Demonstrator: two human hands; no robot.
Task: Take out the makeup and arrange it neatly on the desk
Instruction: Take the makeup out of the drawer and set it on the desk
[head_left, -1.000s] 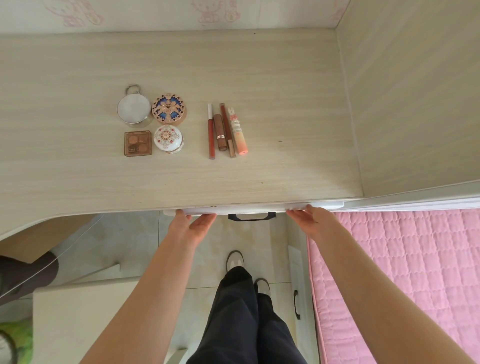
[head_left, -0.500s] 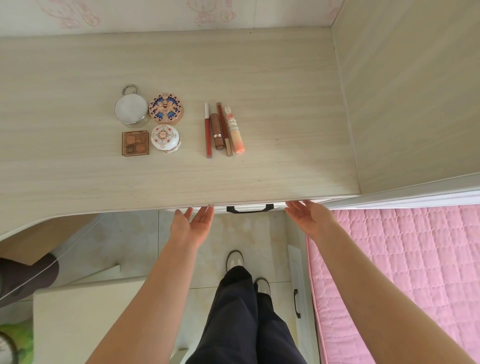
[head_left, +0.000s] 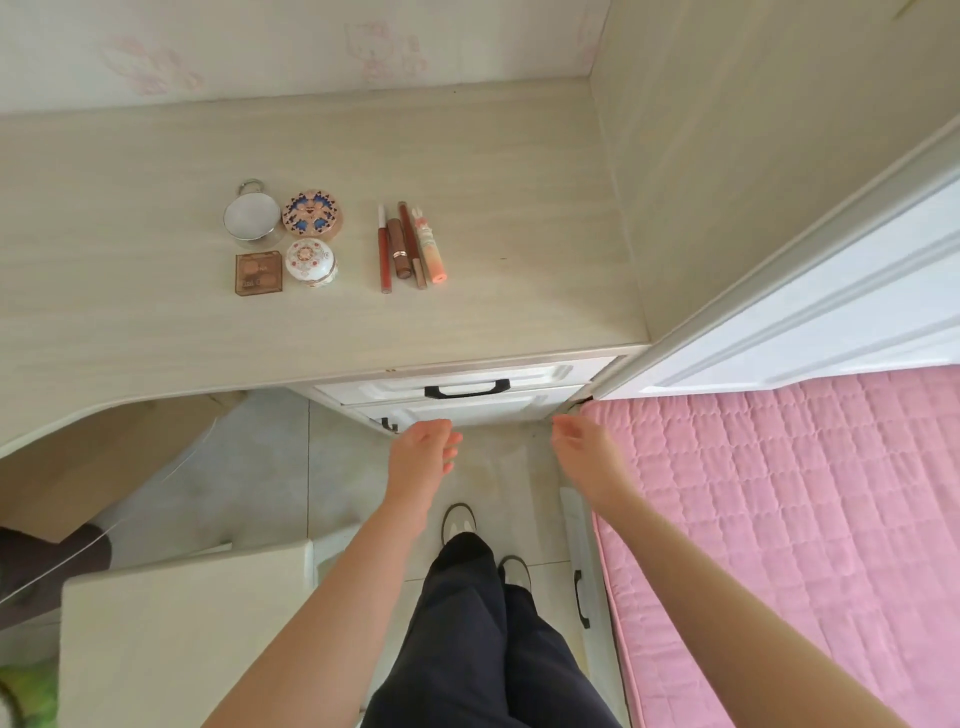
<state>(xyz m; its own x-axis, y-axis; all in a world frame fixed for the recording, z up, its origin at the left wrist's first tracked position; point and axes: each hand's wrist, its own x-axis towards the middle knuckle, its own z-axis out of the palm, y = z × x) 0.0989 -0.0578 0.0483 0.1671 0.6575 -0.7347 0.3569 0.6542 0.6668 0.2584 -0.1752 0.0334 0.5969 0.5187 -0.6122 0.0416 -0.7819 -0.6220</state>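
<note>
Head view: makeup (head_left: 310, 219) on desk (head_left: 519, 234), pink bed (head_left: 779, 519) beside drawers (head_left: 540, 376).

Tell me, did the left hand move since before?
Yes. The left hand came back toward the person, away from the desk's front edge. Earlier it pressed the drawer there; now it hangs free, touching nothing.
</note>
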